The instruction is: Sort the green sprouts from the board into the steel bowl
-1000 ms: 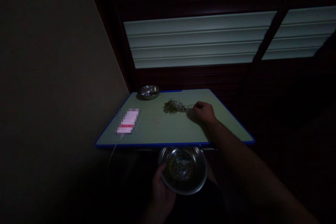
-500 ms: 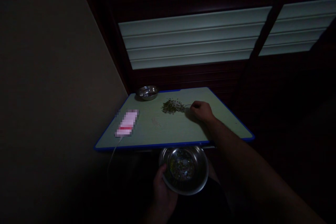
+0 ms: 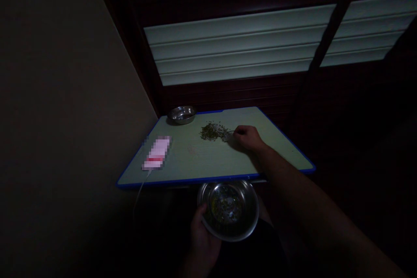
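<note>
Green pile (image 3: 211,131) on table (image 3: 208,165), metal bowl (image 3: 181,115) behind-left, cabled phone (image 3: 158,151) front-left.

Hands (image 3: 248,138) and right forearm (image 3: 302,193) bare — clothing (image 3: 252,249) dark.

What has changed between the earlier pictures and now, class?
The right hand and its thin utensil have shifted slightly left, toward the green pile. No grasp visibly changed. The left hand still holds the large bowl; the small bowl stayed put.
</note>
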The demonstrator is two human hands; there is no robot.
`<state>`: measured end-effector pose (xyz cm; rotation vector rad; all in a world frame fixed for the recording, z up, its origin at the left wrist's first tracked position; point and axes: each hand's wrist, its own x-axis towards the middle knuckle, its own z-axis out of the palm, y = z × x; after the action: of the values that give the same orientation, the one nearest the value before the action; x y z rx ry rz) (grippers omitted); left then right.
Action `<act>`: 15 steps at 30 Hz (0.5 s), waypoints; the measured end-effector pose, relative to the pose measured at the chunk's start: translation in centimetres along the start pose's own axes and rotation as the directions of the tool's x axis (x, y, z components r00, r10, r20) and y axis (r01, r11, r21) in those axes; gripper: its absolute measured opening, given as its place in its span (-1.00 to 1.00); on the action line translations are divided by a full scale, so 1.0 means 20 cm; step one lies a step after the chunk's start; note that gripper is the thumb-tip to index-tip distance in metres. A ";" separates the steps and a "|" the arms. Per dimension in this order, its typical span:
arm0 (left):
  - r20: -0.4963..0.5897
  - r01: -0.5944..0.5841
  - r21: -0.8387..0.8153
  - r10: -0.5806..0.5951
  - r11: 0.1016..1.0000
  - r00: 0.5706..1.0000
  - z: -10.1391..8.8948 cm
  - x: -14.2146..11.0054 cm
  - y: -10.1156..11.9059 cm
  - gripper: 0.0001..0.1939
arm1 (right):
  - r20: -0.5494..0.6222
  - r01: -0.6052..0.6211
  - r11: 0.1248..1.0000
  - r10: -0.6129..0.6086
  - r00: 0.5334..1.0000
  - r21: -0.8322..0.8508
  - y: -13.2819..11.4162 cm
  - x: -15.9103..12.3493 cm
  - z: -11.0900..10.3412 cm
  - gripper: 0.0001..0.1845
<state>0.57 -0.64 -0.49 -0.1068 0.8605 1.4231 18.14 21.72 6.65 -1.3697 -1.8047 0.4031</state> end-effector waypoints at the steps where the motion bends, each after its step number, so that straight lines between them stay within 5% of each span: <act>1: 0.000 0.003 0.003 -0.003 1.000 1.000 0.00 0.00 0.00 -0.79 | -0.004 0.001 1.000 -0.001 1.000 0.011 0.00 0.00 0.00 -0.83; 15: 0.008 0.020 -0.008 -0.020 1.000 1.000 0.00 0.00 0.00 -0.80 | -0.046 -0.016 0.999 0.018 0.999 0.028 0.01 0.00 0.01 -0.83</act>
<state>0.52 -0.60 -0.57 -0.1154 0.8453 1.4074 18.11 21.89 6.49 -1.3656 -1.7452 0.4008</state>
